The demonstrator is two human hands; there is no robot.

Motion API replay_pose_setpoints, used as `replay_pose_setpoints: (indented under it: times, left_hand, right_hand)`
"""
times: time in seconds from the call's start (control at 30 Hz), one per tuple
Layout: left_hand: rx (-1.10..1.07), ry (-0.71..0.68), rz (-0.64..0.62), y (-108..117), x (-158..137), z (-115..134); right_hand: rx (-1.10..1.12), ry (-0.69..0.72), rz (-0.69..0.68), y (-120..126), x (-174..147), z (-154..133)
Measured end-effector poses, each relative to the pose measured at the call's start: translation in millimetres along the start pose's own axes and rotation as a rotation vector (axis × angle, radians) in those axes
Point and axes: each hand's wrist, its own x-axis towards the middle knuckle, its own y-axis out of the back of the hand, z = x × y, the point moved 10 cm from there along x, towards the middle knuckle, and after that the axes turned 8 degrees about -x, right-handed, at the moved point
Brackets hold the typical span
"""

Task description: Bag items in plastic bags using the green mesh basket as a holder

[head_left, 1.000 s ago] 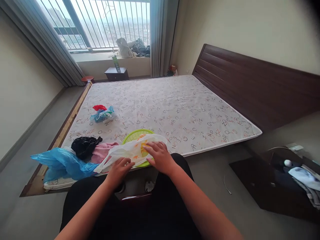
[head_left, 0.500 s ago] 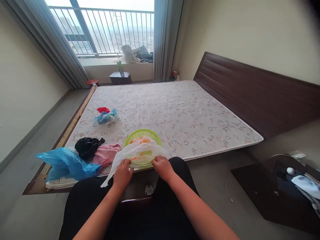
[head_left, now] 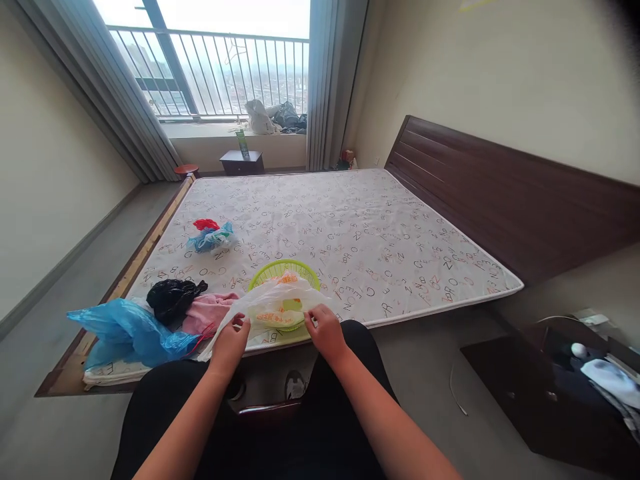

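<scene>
A thin white plastic bag (head_left: 267, 303) with orange print is spread in front of me over a lime-green plastic basket (head_left: 257, 272). My left hand (head_left: 231, 341) pinches the bag's near left edge, its fingers curled. On the other side my right hand (head_left: 324, 327) is closed on the right edge, thumb against fingers. Through the see-through bag part of the green basket shows. Left of the basket lie a pink cloth (head_left: 207, 310), a crumpled black plastic bag (head_left: 173, 300) and a blue plastic bag (head_left: 133, 330).
The bare mattress (head_left: 370, 227) has letters printed on it. Crumpled blue and red bags (head_left: 210, 235) lie farther back. A dark headboard (head_left: 490, 160) rises at the right, and a dark cabinet (head_left: 510, 380) stands below it. A small nightstand (head_left: 241, 162) stands by the window.
Both hands have lifted slightly and my left hand has shifted left, drawing the bag wider over the basket. The view has tilted up a little.
</scene>
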Motion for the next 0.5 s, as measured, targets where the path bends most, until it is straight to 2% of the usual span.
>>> replay_pose_setpoints:
  times: [0.1,0.17,0.27,0.37,0.5]
  left_hand:
    - [-0.079,-0.076,0.092,1.8,5.1,22.7]
    - [-0.106,-0.095,0.147,-3.5,14.9,31.3]
    - [-0.112,-0.024,0.067,-27.2,37.4,31.0]
    - [-0.155,-0.037,-0.081,-48.5,53.5,36.6]
    - [-0.196,-0.086,-0.118,-46.8,55.9,39.6]
  right_hand:
    - [0.02,0.128,-0.086,-19.9,19.0,-28.4]
    - [-0.049,0.123,-0.121,-34.0,34.8,-27.9]
    - [-0.175,-0.084,-0.087,-44.4,54.4,7.7]
    - [-0.153,-0.285,-0.048,-51.4,57.6,48.4]
    - [-0.024,-0.295,0.027,-55.3,55.5,67.1]
